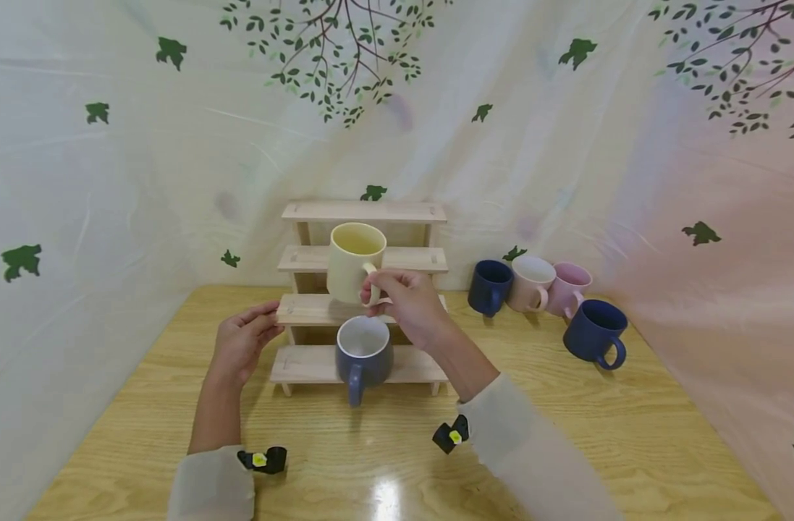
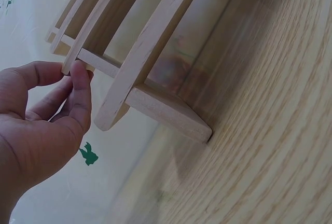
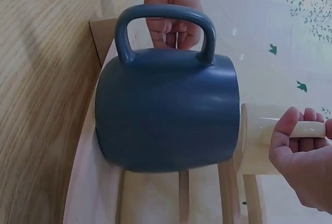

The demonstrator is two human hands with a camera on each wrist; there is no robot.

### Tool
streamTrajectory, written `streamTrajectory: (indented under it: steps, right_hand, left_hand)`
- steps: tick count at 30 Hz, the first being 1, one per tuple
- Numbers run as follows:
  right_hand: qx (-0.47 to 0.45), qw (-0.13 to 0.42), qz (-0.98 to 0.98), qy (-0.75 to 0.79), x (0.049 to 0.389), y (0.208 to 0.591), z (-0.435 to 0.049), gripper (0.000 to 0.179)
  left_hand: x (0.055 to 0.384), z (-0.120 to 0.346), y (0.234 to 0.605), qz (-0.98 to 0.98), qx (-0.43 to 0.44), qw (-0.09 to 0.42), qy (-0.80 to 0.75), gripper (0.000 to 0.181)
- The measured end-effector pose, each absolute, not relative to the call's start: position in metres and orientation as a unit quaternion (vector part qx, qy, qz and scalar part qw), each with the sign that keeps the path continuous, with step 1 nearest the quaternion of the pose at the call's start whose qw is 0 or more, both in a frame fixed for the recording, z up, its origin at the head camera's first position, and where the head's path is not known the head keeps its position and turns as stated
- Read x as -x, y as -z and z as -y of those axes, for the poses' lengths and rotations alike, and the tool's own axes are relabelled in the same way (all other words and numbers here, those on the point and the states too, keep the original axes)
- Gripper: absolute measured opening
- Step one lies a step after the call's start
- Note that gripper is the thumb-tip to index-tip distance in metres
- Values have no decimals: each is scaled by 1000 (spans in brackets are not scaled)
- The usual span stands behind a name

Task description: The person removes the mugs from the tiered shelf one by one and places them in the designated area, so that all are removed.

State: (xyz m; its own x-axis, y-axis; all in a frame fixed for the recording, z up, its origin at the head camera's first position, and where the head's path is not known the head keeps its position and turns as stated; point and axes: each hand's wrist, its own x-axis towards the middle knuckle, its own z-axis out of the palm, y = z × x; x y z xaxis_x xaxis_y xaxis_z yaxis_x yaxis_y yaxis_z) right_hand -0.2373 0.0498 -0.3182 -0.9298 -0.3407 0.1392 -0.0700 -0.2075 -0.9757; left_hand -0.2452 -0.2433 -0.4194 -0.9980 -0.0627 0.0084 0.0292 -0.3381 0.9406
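Note:
In the head view, my right hand pinches the handle of a pale yellow mug. The mug is upright in front of the upper boards of a wooden tiered stand; whether its base touches a board I cannot tell. My left hand holds the left end of the second board from the bottom, with thumb and fingertips about the edge in the left wrist view. A grey-blue mug, white inside, sits on the lowest board, handle towards me. In the right wrist view it hides much of the stand.
Right of the stand, on the wooden table, are a dark blue mug, a pale pinkish mug, a pink mug and another dark blue mug. A leaf-printed curtain hangs behind.

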Motion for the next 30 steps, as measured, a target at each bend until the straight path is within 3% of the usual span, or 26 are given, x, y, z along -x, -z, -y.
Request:
streamTrajectory:
  steps: [9, 16, 30]
  right_hand:
    - [175, 56, -618, 764, 240, 314, -75, 26]
    - [170, 35, -628, 759, 240, 311, -98, 27]
    - [167, -15, -622, 765, 242, 313, -146, 27]
  left_hand:
    - [245, 242, 418, 577, -16, 27, 816, 33]
    - [246, 242, 418, 566, -17, 28, 824, 20]
    - [246, 244, 419, 560, -17, 26, 828, 20]
